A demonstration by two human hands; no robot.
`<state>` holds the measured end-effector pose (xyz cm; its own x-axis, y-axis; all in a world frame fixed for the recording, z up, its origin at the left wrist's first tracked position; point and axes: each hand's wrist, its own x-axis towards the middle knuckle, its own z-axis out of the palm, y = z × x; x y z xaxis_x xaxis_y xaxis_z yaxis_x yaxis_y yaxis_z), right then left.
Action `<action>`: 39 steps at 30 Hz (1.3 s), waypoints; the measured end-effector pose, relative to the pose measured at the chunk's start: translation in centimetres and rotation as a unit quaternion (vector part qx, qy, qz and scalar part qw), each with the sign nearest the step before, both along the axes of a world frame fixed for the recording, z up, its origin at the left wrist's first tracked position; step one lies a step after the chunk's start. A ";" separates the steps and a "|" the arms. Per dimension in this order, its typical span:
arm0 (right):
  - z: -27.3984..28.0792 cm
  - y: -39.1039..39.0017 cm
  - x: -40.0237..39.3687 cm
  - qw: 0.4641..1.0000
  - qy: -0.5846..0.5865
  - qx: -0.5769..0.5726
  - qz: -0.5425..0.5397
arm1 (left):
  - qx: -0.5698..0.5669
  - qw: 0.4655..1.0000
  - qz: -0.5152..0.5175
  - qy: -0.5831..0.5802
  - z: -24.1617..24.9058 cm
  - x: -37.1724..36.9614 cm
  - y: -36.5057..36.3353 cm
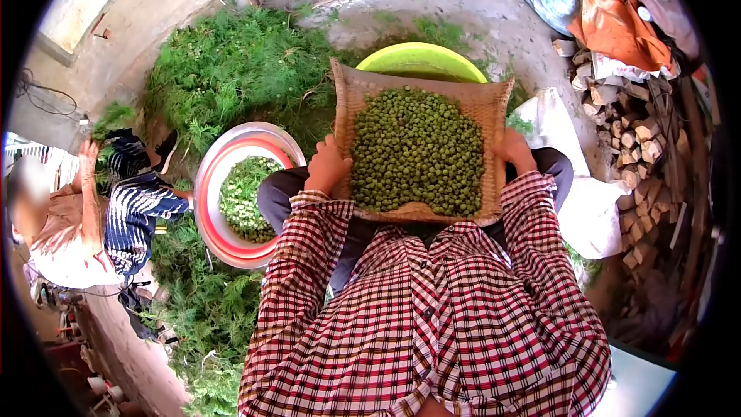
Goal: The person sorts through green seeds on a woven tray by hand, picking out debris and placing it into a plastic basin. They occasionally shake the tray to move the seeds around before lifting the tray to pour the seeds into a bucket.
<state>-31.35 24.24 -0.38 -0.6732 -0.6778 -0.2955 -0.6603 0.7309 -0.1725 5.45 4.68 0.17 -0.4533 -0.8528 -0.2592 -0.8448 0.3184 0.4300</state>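
Observation:
A woven winnowing tray (494, 185) is held level in front of me, over my lap. Small round green pods (417, 150) are heaped across its middle. My left hand (329, 165) grips the tray's left side, fingers curled over the edge. On the opposite side, my right hand (515, 150) is closed around the right edge, its fingers partly hidden. Beyond the tray, a yellow-green basin (423, 52) shows only its far rim. By my left knee stands a red and white basin (207, 205) with green pods and leafy bits (248, 199) inside.
Feathery green plants (231, 69) are piled at the far left and beside me. A person (77, 216) sits at the left, one hand raised near a sprig. On the right lie a white sack (575, 208), stacked firewood (637, 154) and an orange bag (617, 23).

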 end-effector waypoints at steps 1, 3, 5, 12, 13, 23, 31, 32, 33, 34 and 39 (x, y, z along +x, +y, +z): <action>3.7 -0.6 1.8 1.000 -0.002 -0.002 0.027 | 0.001 1.000 0.000 0.002 -0.2 -0.1 0.2; 2.8 -2.0 1.5 0.996 0.035 -0.068 0.055 | -0.113 0.992 -0.047 -0.041 -0.8 -0.3 0.2; 2.2 -3.5 1.1 0.985 0.072 -0.130 0.088 | -0.135 0.988 -0.059 -0.056 -1.0 -0.6 0.1; 0.0 -9.3 4.5 0.974 -0.022 -0.138 0.180 | -0.298 0.943 -0.138 -0.054 0.0 -2.7 -0.6; -0.4 -9.8 4.8 0.974 -0.027 -0.125 0.188 | -0.287 0.947 -0.136 -0.049 -0.5 -3.1 -0.6; -3.2 -15.4 4.4 0.981 -0.047 -0.107 0.158 | -0.217 0.930 -0.277 0.109 -2.7 -7.5 1.0; -5.6 -15.5 5.6 0.967 -0.012 -0.155 0.203 | -0.143 0.937 -0.305 0.087 -3.6 -7.3 1.8; -5.5 -15.4 5.8 0.960 -0.017 -0.163 0.225 | -0.140 0.937 -0.306 0.088 -3.6 -7.2 1.8; -5.3 -15.4 6.0 0.954 -0.020 -0.172 0.246 | -0.139 0.938 -0.306 0.088 -3.5 -7.2 1.8; -5.5 -15.5 6.0 0.954 -0.021 -0.171 0.247 | -0.140 0.937 -0.308 0.090 -3.4 -7.2 1.8; -5.0 -16.5 7.2 0.951 -0.027 -0.150 0.269 | -0.132 0.938 -0.310 0.083 -3.3 -7.1 1.8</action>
